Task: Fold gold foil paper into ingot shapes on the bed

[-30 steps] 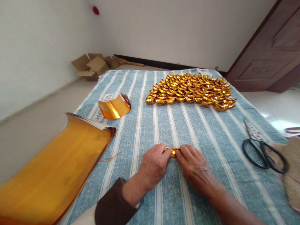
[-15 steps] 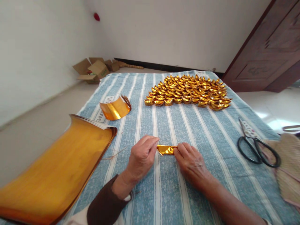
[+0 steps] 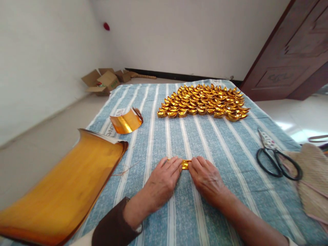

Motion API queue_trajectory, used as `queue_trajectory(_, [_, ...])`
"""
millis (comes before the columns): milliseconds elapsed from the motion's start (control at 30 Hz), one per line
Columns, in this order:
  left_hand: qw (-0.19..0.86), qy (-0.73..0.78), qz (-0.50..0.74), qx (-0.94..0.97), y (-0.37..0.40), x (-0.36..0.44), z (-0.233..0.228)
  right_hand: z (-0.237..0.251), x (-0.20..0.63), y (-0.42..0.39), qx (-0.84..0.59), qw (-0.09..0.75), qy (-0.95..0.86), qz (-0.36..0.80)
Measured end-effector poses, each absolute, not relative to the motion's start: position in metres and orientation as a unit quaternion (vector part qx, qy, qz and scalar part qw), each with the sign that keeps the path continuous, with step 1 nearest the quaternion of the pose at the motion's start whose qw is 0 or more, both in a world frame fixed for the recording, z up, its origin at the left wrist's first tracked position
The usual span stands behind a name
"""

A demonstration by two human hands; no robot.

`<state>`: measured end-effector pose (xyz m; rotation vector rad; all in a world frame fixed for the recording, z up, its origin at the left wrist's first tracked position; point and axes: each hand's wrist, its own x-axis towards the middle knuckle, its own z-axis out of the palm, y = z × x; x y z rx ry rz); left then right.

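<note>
Gold strip (image 3: 185, 164): half a second ago it was lifted slightly and pinched at its two ends, with a good length exposed; now it is pressed flat on the cloth (image 3: 220, 150), near the front edge, and only a short middle part is seen between the hands. The fold is judged to be in the creasing stage.

Left hand (image 3: 164, 179): laid palm down, fingers (image 3: 175, 164) extended over the strip's left end and bearing on it; nothing is clenched.

Right hand (image 3: 206, 177): likewise flat, fingertips set on the strip's right end.

Cloth: blue and white stripes, woven, matt, spread over the counter.

Folded pieces (image 3: 202, 101): many small boat-shaped forms of shiny gold foil, packed in close rows at the far side, well apart from the hands.

Sheets (image 3: 64, 184): a stack of gold foil paper at the left, far end curled up, surface dull orange-gold.

Curled sheet (image 3: 125, 123): one smaller piece, bowed, bright and reflective.

Scissors (image 3: 275, 157): black looped handles, pale blades, at the right, beside a woven straw item (image 3: 311, 181).
</note>
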<state>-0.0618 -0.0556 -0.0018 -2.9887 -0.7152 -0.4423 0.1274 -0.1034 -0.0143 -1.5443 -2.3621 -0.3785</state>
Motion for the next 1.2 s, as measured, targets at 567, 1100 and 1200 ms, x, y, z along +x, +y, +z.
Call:
queue_trajectory(567, [-0.013,-0.227,-0.15,-0.962,-0.052,-0.074,-0.005,-0.015,0.123,-0.109,-0.52,0.099,-0.828,-0.184])
queue_trajectory(1100, [0.0,-0.24,-0.235,-0.942,-0.046,-0.079,0.01,-0.022,0.123,-0.106,-0.52,0.12,-0.823,-0.192])
queue_trajectory(1200, [-0.025,-0.21,-0.195,-0.958,-0.053,-0.064,0.006,-0.021,0.124,-0.106,-0.52,0.128,-0.826,-0.175])
